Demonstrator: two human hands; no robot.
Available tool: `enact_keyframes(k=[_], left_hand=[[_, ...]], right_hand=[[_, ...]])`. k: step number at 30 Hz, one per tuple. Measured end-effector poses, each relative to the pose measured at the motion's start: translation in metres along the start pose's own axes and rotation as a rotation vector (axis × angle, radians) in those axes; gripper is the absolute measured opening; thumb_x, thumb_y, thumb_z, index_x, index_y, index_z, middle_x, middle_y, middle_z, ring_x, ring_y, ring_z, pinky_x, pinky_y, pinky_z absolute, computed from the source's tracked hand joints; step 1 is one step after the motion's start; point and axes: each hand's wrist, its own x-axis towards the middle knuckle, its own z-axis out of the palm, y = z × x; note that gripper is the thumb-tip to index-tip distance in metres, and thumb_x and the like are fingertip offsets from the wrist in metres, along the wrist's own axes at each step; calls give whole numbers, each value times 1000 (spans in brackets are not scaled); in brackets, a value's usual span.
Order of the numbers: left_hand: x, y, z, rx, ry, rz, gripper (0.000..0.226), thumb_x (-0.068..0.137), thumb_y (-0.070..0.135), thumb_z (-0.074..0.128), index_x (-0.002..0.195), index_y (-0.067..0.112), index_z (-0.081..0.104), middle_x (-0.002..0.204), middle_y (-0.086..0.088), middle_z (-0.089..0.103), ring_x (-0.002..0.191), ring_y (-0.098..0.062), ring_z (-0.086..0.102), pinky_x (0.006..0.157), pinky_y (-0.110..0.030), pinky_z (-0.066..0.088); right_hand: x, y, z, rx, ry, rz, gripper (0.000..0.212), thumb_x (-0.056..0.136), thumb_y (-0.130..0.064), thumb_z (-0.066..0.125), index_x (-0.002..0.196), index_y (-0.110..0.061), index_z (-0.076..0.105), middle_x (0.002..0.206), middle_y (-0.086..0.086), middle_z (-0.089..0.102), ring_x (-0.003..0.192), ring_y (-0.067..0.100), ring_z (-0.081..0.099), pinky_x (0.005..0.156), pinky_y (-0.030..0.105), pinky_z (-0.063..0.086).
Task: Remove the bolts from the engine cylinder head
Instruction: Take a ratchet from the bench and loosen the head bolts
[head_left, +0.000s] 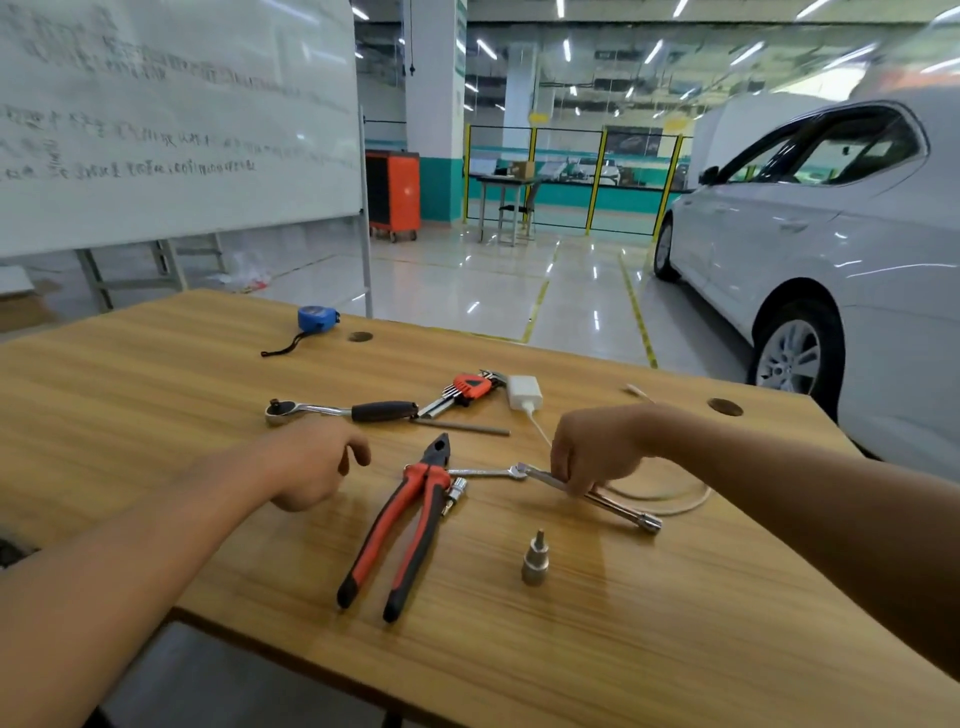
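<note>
Tools lie on a wooden table (156, 395). My right hand (597, 447) pinches a long chrome extension bar (618, 503) that lies slanted on the table, its socket end toward the right. A thin chrome wrench (485, 472) lies just left of the bar's tip. My left hand (317, 462) rests on the table with loosely curled fingers and holds nothing. A ratchet wrench (337, 410) with a black grip lies just beyond it. Red and black pliers (400, 525) lie between my hands, with a small socket (456, 491) beside them. A bit socket (535, 561) stands upright nearer me. No engine cylinder head is in view.
A red hex key set (462, 391), a white charger (524, 392) with its cable, a grey rod (462, 427) and a blue tape measure (317, 318) lie farther back. A whiteboard (171, 119) stands behind the table at left. A white car (831, 249) is parked at right.
</note>
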Motion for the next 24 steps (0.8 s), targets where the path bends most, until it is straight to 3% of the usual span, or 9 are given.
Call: enact_keyframes(k=[4, 9, 11, 15, 18, 20, 22, 24], left_hand=[[-11, -14, -15, -183, 65, -5, 36, 95, 4, 56, 126, 24, 59, 112, 5, 63, 99, -7, 60, 78, -19, 47], [-33, 27, -22, -703, 156, 173, 13, 94, 39, 61, 107, 36, 60, 100, 9, 71, 83, -9, 71, 63, -21, 56], [-33, 56, -24, -796, 141, 274, 13, 96, 39, 57, 109, 38, 60, 98, 8, 72, 84, -6, 72, 60, -20, 56], [-24, 81, -23, -549, 162, 261, 25, 100, 17, 53, 121, 25, 64, 97, 9, 70, 83, -6, 68, 63, -17, 48], [-23, 68, -17, -484, 130, 223, 28, 99, 11, 52, 119, 23, 67, 95, 11, 70, 85, -1, 65, 64, -14, 45], [-24, 51, -17, -353, 198, 164, 32, 98, 7, 50, 120, 22, 68, 100, 11, 68, 91, -2, 62, 68, -13, 44], [-24, 32, -17, -241, 265, 72, 32, 97, 8, 52, 121, 21, 68, 110, 7, 68, 101, -7, 60, 79, -17, 45], [-23, 26, -12, -201, 251, 63, 26, 95, 22, 60, 120, 24, 67, 115, 6, 67, 103, -9, 60, 83, -20, 46]], right_hand=[[-19, 8, -8, 569, 77, -130, 14, 91, -1, 66, 103, -6, 69, 89, 7, 72, 81, 17, 71, 76, 31, 61], [-39, -29, -26, 723, 248, -347, 18, 92, -5, 65, 103, -18, 71, 97, 15, 73, 82, 14, 70, 71, 25, 59], [-45, -49, -36, 732, 309, -421, 18, 94, -10, 63, 108, -17, 71, 99, 12, 73, 83, 12, 69, 72, 24, 58], [-53, -71, -44, 849, 425, -472, 14, 96, -8, 60, 101, -15, 70, 89, 10, 69, 77, 15, 66, 64, 21, 56], [-54, -73, -37, 861, 519, -443, 14, 96, -9, 61, 108, -11, 67, 99, 14, 69, 81, 18, 68, 66, 21, 56], [-54, -70, -32, 887, 565, -431, 14, 96, -10, 61, 108, -13, 66, 102, 13, 69, 85, 18, 68, 65, 20, 57], [-54, -66, -29, 876, 588, -417, 13, 96, -10, 60, 105, -16, 67, 102, 10, 68, 85, 16, 68, 66, 21, 59], [-53, -62, -29, 788, 592, -391, 13, 97, -14, 60, 104, -20, 67, 101, 5, 68, 84, 13, 68, 68, 24, 60]])
